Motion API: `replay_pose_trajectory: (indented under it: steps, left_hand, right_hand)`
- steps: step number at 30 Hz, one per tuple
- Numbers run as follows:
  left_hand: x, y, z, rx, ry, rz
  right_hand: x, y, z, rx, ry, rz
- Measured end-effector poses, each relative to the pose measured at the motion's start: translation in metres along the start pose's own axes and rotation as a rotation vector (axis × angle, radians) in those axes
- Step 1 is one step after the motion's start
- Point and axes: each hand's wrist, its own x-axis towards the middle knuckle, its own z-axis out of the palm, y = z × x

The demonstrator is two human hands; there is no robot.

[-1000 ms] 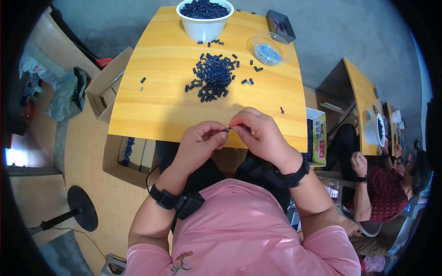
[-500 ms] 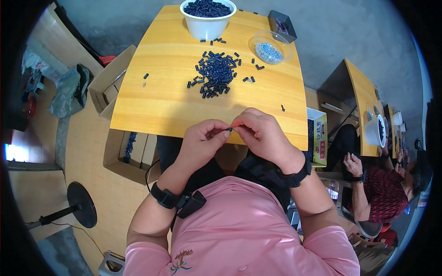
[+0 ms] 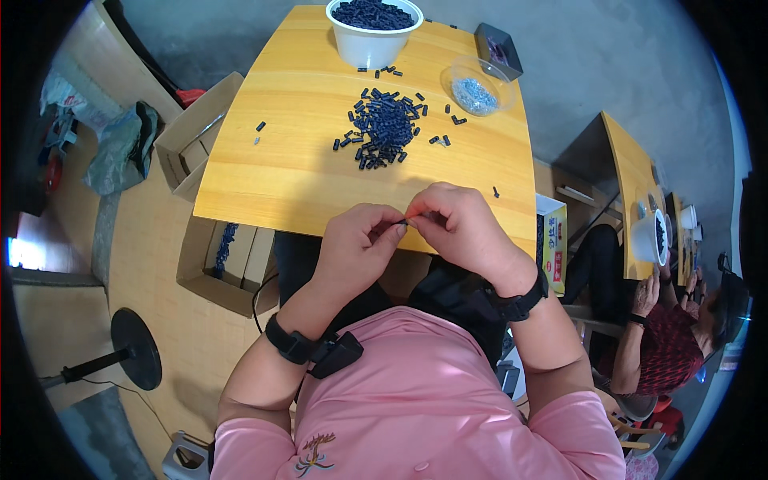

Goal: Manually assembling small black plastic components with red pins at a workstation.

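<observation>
Both hands meet over the near edge of the yellow table, at about the centre of the view. The left hand and the right hand are each pinched, fingertips touching, on one small black piece held between them; only a sliver of it shows, so its shape cannot be told. Each wrist wears a black band, and the left one carries a small black box just behind it. At 12 o'clock from the hands, well apart from them, a heap of the same small black pieces lies loose on the table, with strays scattered around it. Farther on at 12 o'clock, at the far edge, stands a white bowl filled with dark pieces. At 1 o'clock sits a clear dish holding pale bits, and just beyond it a small dark box. At 9 to 10 o'clock, beside and beneath the table's left side, open cardboard boxes stand on the floor. At 3 o'clock, another person in red sits at a second table.
</observation>
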Motion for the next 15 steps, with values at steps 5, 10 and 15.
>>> replay_pose_trajectory:
  steps: [5,10,15]
  left_hand:
    - [0.002,0.0,-0.004,-0.103,-0.001,-0.068]
    - [0.005,-0.003,-0.002,-0.364,-0.043,-0.256]
    - [0.008,0.006,-0.004,-0.633,-0.009,-0.453]
  right_hand:
    - [-0.001,0.01,0.011,0.373,0.036,0.278]
    - [-0.009,0.008,0.029,0.6,0.234,0.277]
    - [-0.013,0.009,0.037,0.232,0.295,-0.03]
